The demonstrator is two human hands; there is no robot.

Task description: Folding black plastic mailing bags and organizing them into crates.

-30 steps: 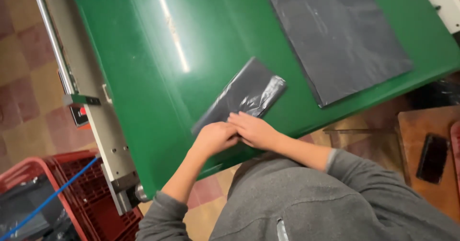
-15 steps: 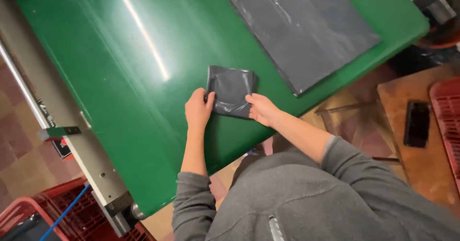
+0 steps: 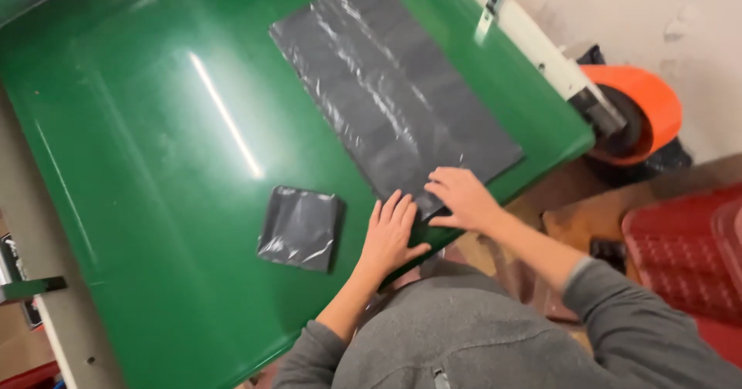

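One dark plastic bag (image 3: 300, 227) already lay folded into a small, roughly square packet on the green bench (image 3: 154, 165), left of your hands and apart from them, with nothing touching it. That piece looked finished, as far as its neat edges and compact shape could tell.

Moving right, your left hand (image 3: 390, 234) rested flat on the bench at the near corner of the flat dark bag (image 3: 394, 107), its fingers (image 3: 396, 210) straight and held close together, tips at or just over the bag's edge. Whether they actually pressed on the plastic could not be told.

Just beside it, your right hand (image 3: 464, 198) sat on the same near end of the flat bag, fingers bent and slightly spread, pressing down on the plastic rather than pinching it. No fold showed in that bag: it lay stretched out, long and wrinkled, running away from you toward the far edge of the bench.

So the work stood, by my judgement, at one bag folded and a second only just taken in hand, with all its folding left to do.

Farther right, off the bench, sat an orange roller cover (image 3: 641, 99) by the machine frame, and lower down a red crate (image 3: 688, 258) near your right sleeve.
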